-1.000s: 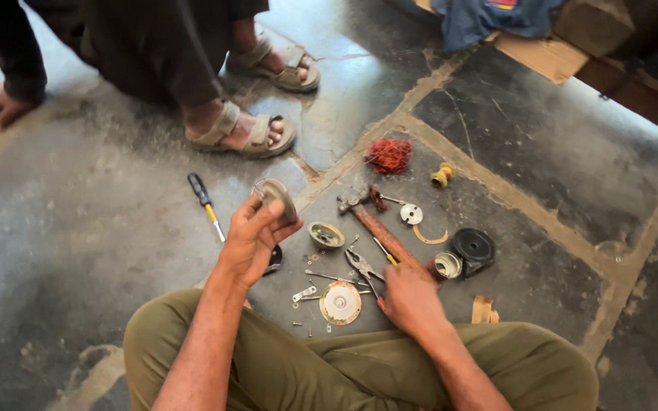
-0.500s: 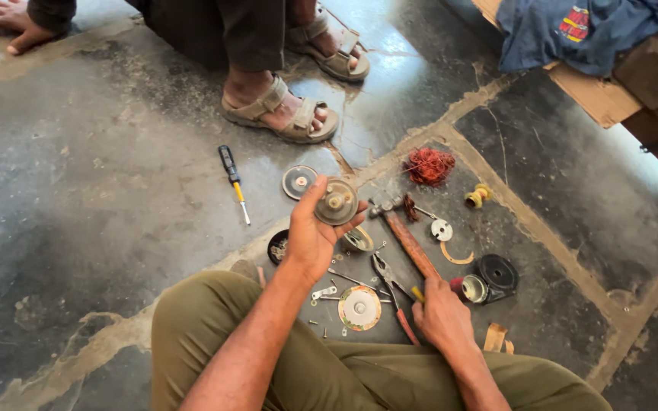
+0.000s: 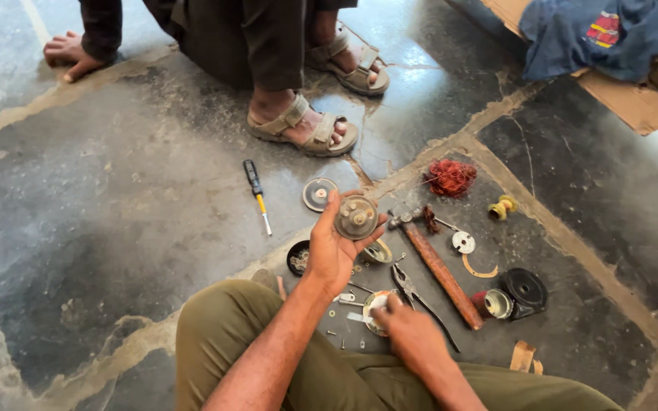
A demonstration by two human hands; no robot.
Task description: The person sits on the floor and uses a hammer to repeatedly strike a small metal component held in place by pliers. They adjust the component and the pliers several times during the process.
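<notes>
My left hand [image 3: 334, 248] holds up a round, dirty metal disc part [image 3: 356, 217] with a raised hub, gripped between fingers and thumb above the floor. My right hand [image 3: 413, 332] rests low near my knee, its fingertips on a pale round plate [image 3: 372, 309] lying on the floor. Just beside that hand lie pliers [image 3: 414, 294] and a hammer [image 3: 437, 263] with a rusty brown handle. Small screws and washers are scattered around the plate.
A screwdriver [image 3: 257, 196] and a flat metal disc [image 3: 319, 193] lie to the left. A red wire tangle [image 3: 449, 177], a small black bowl [image 3: 297, 257], a black round housing [image 3: 525, 289] and a yellow spool [image 3: 503, 207] surround them. Another person's sandalled feet [image 3: 305, 131] stand close behind.
My right hand has slid left from the pliers onto the pale round plate. My left hand still holds the disc part up, slightly shifted.
</notes>
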